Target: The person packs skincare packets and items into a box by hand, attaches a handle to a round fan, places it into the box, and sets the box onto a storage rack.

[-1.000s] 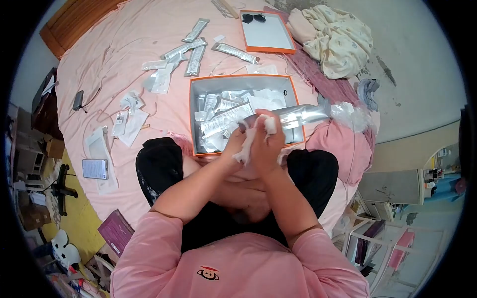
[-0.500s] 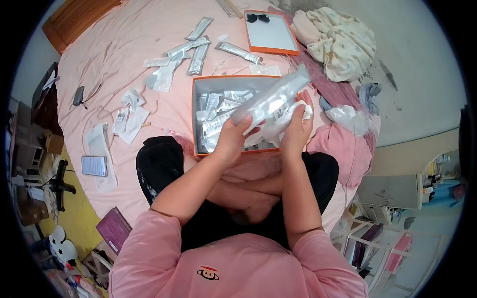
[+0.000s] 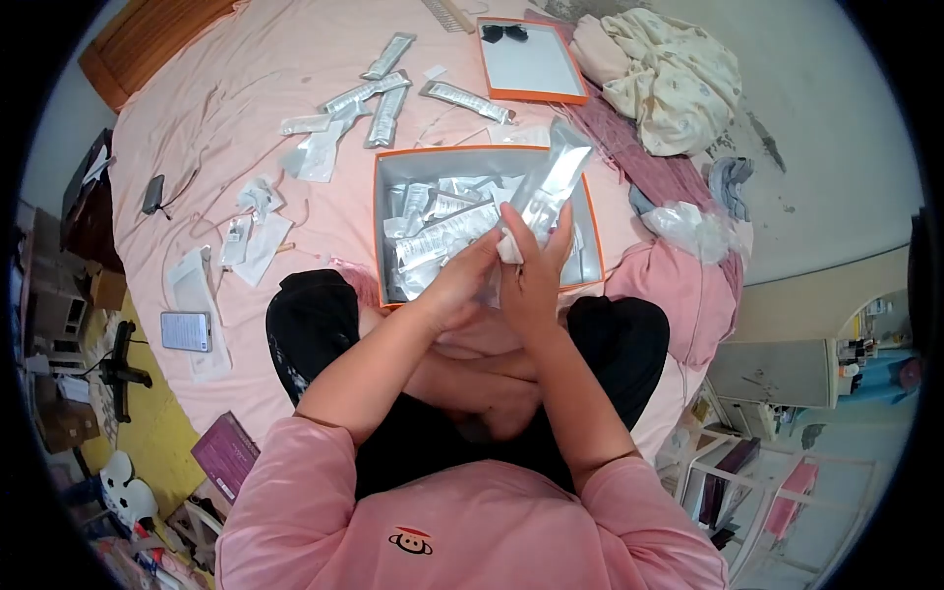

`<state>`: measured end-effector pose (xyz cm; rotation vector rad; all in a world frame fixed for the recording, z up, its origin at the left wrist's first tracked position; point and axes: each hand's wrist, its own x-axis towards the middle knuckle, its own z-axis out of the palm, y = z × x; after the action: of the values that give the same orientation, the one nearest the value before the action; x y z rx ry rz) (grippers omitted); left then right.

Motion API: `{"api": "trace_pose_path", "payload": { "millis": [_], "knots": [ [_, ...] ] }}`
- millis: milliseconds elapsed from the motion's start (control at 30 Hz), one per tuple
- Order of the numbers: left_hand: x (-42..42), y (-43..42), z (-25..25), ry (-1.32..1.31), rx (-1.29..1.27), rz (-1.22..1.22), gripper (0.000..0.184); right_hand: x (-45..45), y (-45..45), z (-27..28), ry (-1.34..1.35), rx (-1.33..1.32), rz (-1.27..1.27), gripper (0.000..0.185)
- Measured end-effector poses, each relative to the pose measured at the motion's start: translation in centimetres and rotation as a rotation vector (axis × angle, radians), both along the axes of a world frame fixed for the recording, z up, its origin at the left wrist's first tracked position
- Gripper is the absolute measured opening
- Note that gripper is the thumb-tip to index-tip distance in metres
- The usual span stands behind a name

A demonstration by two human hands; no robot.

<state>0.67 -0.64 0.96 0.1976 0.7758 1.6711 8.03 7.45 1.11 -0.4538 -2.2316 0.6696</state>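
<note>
Above an orange-rimmed box (image 3: pixel 378 226), both my hands are at a long silver foil pouch (image 3: pixel 564 165), which tilts up to the right. My right hand (image 3: pixel 534 270) is closed around its lower part, with a crumpled white wad (image 3: pixel 508 248) showing between the fingers. My left hand (image 3: pixel 462 287) is closed at the pouch's lower end, its fingertips partly hidden behind the right hand. Inside the box lie several silver packets with printed labels (image 3: pixel 447 236).
Beyond the box, several foil packets (image 3: pixel 387 116) and torn wrappers (image 3: pixel 320 147) lie on the pink bedsheet. An orange-edged lid (image 3: pixel 531 69) holds a black bow-like item (image 3: pixel 504 33). A phone (image 3: pixel 187 331) lies left; clear plastic (image 3: pixel 688 231) lies right.
My right hand has moved left and taken hold of the pouch, the white wad still in it. The pouch has turned more upright, and my left hand has slid to its lower end.
</note>
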Motion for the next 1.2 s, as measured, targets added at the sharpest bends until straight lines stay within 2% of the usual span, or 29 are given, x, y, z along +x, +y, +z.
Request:
{"api": "trace_pose_path", "payload": {
  "millis": [67,167,233,333,433,533,567,667,700,833,933,1033,1133,1200],
  "knots": [
    [0.0,0.1,-1.1,0.051,-0.047,0.002,0.044,0.1,-0.3,0.2,0.035,0.185,-0.062,0.036],
    [0.1,0.2,-2.0,0.122,-0.116,-0.037,0.043,0.3,0.3,1.0,0.018,0.229,-0.056,0.038],
    [0.8,-0.2,1.3,0.213,-0.171,-0.047,0.042,0.1,1.7,1.1,0.036,0.168,-0.070,0.035],
    [0.5,0.0,-0.5,0.095,0.074,-0.177,0.041,-0.3,3.2,2.0,0.052,0.099,-0.102,0.036],
    [0.4,-0.1,-0.4,0.208,0.088,-0.188,0.039,-1.1,5.1,2.2,0.109,0.077,-0.119,0.037],
    [0.2,-0.2,-0.4,0.263,0.047,-0.230,0.036,-1.1,6.6,3.1,0.083,-0.011,-0.114,0.034],
    [0.2,-0.2,-0.3,0.274,0.046,-0.238,0.036,-1.3,7.1,3.2,0.091,0.052,-0.181,0.027],
    [0.2,-0.3,0.3,0.317,0.031,-0.263,0.036,-1.1,8.9,3.6,0.101,-0.233,-0.089,0.020],
    [0.2,-0.3,0.4,0.340,0.018,-0.273,0.036,-1.2,9.0,3.6,0.194,-0.170,-0.127,0.016],
    [0.1,-0.4,0.7,0.339,0.027,-0.306,0.036,-0.7,9.9,3.8,0.182,-0.117,-0.212,0.016],
    [-0.1,-0.3,0.1,0.369,-0.021,-0.352,0.036,-0.3,10.1,3.9,0.166,-0.221,-0.279,0.018],
    [-0.1,-0.4,0.7,0.340,0.012,-0.336,0.035,0.0,11.5,2.8,0.293,-0.377,-0.239,0.022],
    [-0.3,-0.3,0.4,0.316,-0.036,-0.302,0.037,0.6,12.0,3.2,0.629,-1.107,-0.236,0.026],
    [-0.3,-0.3,0.4,0.270,-0.040,-0.273,0.035,1.7,14.1,0.6,0.677,-1.368,0.042,0.032]
  ]
}}
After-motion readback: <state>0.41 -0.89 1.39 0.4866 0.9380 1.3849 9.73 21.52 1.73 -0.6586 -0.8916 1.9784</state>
